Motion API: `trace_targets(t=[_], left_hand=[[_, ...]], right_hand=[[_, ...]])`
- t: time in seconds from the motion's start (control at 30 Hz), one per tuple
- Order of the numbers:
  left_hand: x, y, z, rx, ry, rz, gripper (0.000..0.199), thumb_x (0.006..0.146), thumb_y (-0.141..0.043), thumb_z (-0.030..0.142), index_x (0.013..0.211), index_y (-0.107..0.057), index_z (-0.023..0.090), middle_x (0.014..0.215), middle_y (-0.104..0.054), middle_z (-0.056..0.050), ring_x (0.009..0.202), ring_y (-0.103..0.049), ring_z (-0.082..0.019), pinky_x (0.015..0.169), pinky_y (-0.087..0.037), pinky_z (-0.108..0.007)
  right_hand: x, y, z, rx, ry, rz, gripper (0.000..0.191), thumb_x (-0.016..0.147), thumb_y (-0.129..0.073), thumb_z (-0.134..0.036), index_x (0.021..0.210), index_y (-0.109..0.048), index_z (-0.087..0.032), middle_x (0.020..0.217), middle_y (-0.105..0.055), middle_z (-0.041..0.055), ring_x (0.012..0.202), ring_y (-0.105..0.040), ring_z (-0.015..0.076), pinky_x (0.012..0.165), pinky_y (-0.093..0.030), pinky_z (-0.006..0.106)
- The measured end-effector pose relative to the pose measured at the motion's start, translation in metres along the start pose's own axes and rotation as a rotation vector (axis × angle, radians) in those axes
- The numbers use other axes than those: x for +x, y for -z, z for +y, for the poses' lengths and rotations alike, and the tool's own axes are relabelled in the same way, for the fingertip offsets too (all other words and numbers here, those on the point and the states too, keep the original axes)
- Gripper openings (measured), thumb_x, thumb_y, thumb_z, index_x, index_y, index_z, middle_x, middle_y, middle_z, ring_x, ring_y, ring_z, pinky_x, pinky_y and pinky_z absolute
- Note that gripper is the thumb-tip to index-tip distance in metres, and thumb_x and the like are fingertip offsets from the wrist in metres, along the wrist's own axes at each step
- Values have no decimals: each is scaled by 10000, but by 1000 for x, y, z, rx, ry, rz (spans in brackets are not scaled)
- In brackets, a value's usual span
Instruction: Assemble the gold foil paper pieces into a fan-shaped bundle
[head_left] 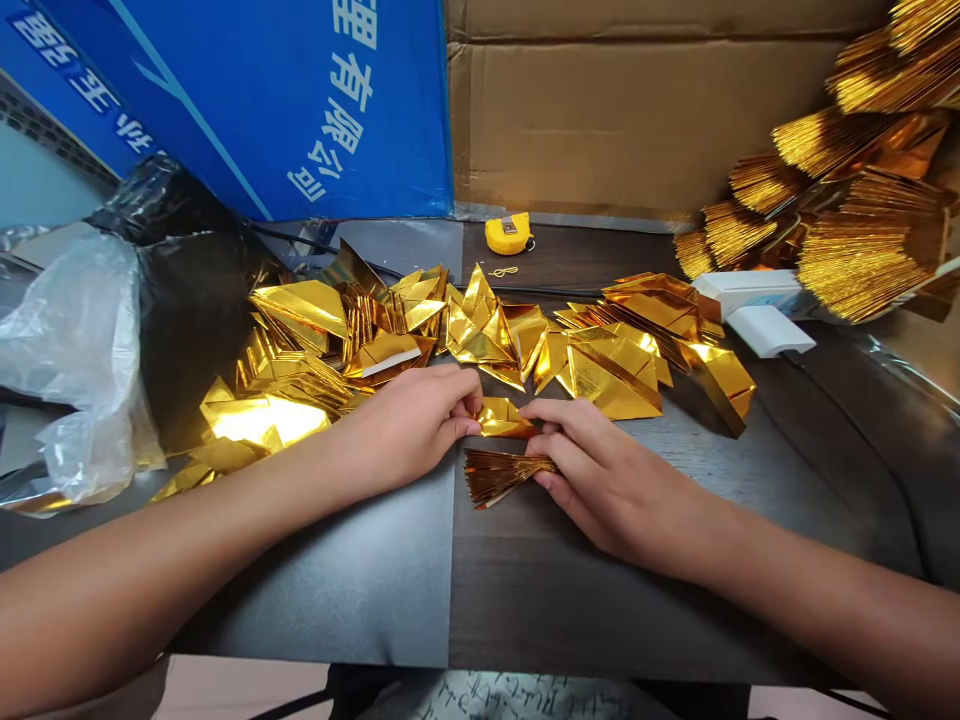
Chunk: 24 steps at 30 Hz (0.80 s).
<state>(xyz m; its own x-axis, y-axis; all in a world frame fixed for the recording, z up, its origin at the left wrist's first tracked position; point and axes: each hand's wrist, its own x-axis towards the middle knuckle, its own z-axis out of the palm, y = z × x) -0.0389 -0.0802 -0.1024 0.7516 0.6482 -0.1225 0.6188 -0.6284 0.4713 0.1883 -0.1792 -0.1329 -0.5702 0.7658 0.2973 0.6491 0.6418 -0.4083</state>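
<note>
"Well, eyes on the gold foil piece (502,420)! It's midway between the desk's (585,615) front and back edges, just right of the seam (451,580). What's the knack?"

"Even pressure, I'd say! The left hand (427,415) pinches one end between thumb and fingertips; the right hand (611,475) steadies the other with its index finger. Tug too hard and foil that thin could tear or crease askew."

"And that right hand's doubling up, look, gripping a fanned foil sheaf (496,478) as well!"

"Tricky bit, that! A firm pinch at the sheaf's narrow end should stop the layers slipping, leaving the index finger free to flatten and guide."

"Now, the poses?"

"Left forearm (247,530) slants in over the left of the front edge, wrist nearly straight, fingers curled tight. Right forearm (810,610) angles in from the right, back of the hand uppermost, index stretched ahead, thumb on the sheaf's near side."

"Is the piece touching the desk?"

"Can't tell from above! But loose folded foils (611,378) crowd close behind, towards the back edge, so small finger movements look wisest."
</note>
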Motion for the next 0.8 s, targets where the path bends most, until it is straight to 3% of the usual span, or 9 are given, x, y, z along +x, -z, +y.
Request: trace_targets(t=[0.17, 0.33, 0.5, 0.67, 0.8], left_hand=[[-1, -1, 2, 93, 55, 64, 153, 908, -647, 269, 1012, -633, 158, 923, -630, -31, 825, -596, -154, 737, -458, -283], [0, -1, 4, 150, 122, 27, 164, 911, -656, 312, 966, -637, 159, 891, -652, -27, 796, -597, -165, 723, -450, -294], [-2, 0, 6, 146, 136, 25, 152, 928, -642, 328, 965, -651, 180, 976, -656, -40, 889, -614, -197, 818, -473, -338], [-3, 0, 9, 166, 159, 30, 275, 926, -654, 346, 1129, -609, 166, 1074, -648, -68, 955, -614, -225, 884, -488, -380], [-2, -2, 7, 159, 124, 6, 209, 945, -623, 325, 1082, -611, 167, 1065, -627, -65, 998, -602, -238, 924, -484, -407]], right_hand=[[2, 0, -1, -45, 55, -45, 152, 980, -485, -104, 1086, -586, -144, 1106, -631, 139, 1029, -569, 281, 895, -560, 489], [2, -1, 0, -27, 52, -40, 165, 980, -484, -95, 1115, -573, -132, 1116, -629, 146, 1077, -557, 284, 919, -549, 492], [2, 0, 1, -14, 51, -36, 163, 982, -477, -95, 1111, -570, -134, 1109, -626, 144, 1080, -568, 284, 920, -550, 481], [1, 0, 2, -13, 49, -35, 156, 986, -473, -91, 1105, -568, -124, 1134, -616, 158, 1113, -558, 284, 935, -547, 478], [2, -1, 2, -64, 77, -38, 141, 981, -489, -104, 1086, -582, -97, 1124, -617, 174, 1096, -559, 297, 925, -547, 484]])
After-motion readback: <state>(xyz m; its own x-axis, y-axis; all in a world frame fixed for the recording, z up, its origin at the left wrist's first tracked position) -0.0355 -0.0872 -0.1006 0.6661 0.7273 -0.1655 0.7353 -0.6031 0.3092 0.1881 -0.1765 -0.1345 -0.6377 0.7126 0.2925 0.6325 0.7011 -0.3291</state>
